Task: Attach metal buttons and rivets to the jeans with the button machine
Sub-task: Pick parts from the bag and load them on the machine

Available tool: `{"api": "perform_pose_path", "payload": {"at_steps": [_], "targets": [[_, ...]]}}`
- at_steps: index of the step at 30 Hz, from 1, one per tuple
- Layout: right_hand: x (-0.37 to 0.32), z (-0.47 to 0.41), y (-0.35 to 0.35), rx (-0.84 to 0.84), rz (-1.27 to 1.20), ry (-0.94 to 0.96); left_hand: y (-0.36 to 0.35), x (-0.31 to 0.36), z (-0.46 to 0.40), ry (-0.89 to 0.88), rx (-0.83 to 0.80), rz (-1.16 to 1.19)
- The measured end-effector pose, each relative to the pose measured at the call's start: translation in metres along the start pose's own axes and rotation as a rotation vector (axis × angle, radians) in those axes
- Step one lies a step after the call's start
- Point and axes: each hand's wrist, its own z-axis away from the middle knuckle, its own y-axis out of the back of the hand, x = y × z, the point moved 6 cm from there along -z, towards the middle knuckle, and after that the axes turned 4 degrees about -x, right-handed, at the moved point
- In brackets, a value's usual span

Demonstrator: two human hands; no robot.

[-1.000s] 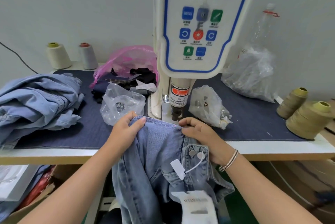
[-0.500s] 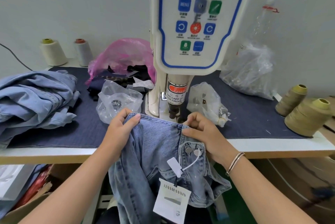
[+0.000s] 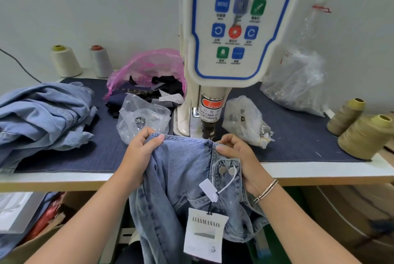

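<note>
pale wall (image 3: 96, 7) behind white worktable (image 3: 319, 172)

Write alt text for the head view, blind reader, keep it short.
Both hands, left hand and right hand, grip the waistband of light blue jeans just in front of the button machine punch. Two metal buttons and a paper hang tag show on the jeans; clear bags of hardware, thread cones and a denim pile sit on the table.
</note>
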Motion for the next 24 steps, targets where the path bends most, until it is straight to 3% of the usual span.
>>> {"api": "perform_pose_path", "payload": {"at_steps": [2,6,10,13,16,19,24], "targets": [[-0.003,0.004,0.002,0.032,0.127,0.022,0.001,0.001,0.003,-0.032,-0.028,0.006],[-0.017,0.020,0.016,0.118,0.797,0.057,-0.001,0.003,0.012,-0.092,-0.113,0.037],[-0.021,0.026,0.006,0.026,0.828,0.054,-0.006,0.005,0.016,-0.134,-0.137,0.037],[-0.029,0.027,0.006,0.082,0.897,0.069,-0.008,0.010,0.022,-0.176,-0.170,0.022],[-0.023,0.040,0.019,0.160,1.068,-0.137,-0.009,0.015,0.032,-0.257,-0.233,0.025],[-0.008,0.052,0.014,0.038,0.857,-0.264,-0.016,0.017,0.040,-0.295,-0.299,0.060],[-0.026,0.056,-0.006,0.008,0.372,0.003,-0.020,0.028,0.047,-0.182,-0.398,-0.004]]}}
